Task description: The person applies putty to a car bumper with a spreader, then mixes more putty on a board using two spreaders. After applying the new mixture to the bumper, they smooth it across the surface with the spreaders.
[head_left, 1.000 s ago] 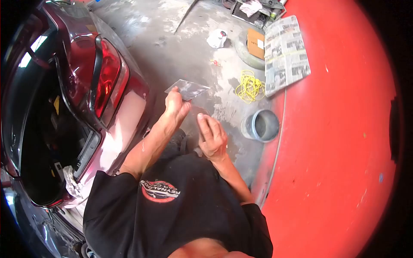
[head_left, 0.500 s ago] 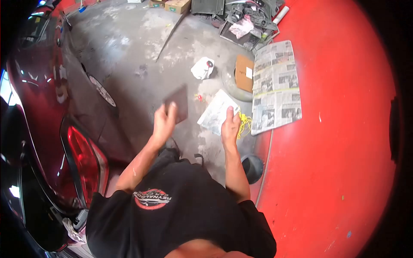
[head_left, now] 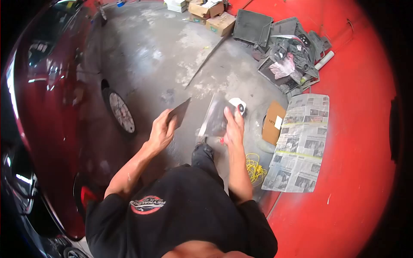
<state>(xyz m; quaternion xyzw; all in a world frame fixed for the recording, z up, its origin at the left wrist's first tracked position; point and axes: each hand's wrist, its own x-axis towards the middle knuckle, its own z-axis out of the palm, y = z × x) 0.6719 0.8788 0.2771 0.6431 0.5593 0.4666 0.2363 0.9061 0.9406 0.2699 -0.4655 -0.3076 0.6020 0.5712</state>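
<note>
My left hand (head_left: 162,130) pinches a dark brown-grey rectangular sheet (head_left: 181,112) that looks like sandpaper, thumb on top, its far corner pointing up and forward. To its right, my right hand (head_left: 233,127) grips a grey-and-white sheet (head_left: 214,116), which is blurred by motion and shows a bright white left edge. The two sheets are apart, held at about the same height in front of my body. Below the right sheet, my shoe (head_left: 202,146) shows on the floor.
A dark red car (head_left: 56,129) stands on my left. On the right are a red wall (head_left: 357,142), newspaper sheets (head_left: 299,146), a brown cardboard piece (head_left: 272,124) and a coiled yellow cord (head_left: 254,168). A white container (head_left: 237,104), cardboard boxes (head_left: 220,23) and piled dark parts (head_left: 297,51) are ahead.
The view has swung, so car, boxes and newspaper sit elsewhere in it. The right-hand sheet has turned from a pale printed face to a greyer one; both hands keep their sheets.
</note>
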